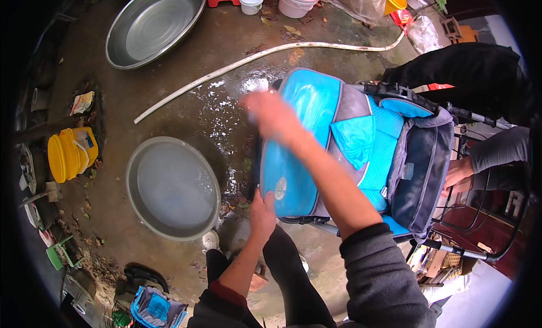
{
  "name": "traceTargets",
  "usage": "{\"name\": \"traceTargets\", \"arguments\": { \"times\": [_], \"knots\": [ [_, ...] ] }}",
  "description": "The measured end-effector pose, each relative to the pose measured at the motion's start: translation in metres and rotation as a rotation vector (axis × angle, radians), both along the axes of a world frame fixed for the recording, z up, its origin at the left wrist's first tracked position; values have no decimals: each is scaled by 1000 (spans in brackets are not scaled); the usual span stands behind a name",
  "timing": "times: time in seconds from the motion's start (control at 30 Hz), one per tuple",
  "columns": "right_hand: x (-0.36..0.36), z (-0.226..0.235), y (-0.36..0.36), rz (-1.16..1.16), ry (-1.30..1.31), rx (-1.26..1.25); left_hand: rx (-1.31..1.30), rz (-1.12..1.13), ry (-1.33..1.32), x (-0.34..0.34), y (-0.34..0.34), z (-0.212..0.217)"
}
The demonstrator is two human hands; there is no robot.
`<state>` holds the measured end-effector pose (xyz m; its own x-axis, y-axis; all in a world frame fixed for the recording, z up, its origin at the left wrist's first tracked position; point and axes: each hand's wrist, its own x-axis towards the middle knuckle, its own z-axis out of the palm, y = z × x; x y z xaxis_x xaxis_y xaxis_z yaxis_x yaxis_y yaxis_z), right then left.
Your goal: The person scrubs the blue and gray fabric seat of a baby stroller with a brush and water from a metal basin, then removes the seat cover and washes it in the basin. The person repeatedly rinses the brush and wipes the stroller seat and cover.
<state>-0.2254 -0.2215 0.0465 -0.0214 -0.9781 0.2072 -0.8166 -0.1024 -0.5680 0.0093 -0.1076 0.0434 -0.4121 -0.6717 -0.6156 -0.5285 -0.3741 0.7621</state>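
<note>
A blue and grey baby stroller (350,136) lies tipped toward me on the wet concrete. My left hand (262,210) grips the near edge of its shiny blue footrest panel (299,130). My right hand (265,114) is blurred over the far left edge of that panel; something pale seems to be in its fingers, but I cannot tell what. Another person's hand (458,175) holds the stroller's grey canopy side at the right.
A metal basin of water (172,187) sits to the left of the stroller, a larger basin (152,24) farther back. A white hose (237,62) crosses the wet ground. A yellow jug (70,153) lies at left. Buckets and tubs stand along the top.
</note>
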Motion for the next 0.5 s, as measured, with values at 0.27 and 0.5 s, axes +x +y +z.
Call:
{"name": "traceTargets", "arguments": {
  "times": [0.27,0.5],
  "knots": [
    [76,34,130,-671,-1048,187,-455,-88,246,-15,-14,64],
    [101,48,145,-816,-2095,-199,-63,-222,125,-44,-16,37]
  ]
}}
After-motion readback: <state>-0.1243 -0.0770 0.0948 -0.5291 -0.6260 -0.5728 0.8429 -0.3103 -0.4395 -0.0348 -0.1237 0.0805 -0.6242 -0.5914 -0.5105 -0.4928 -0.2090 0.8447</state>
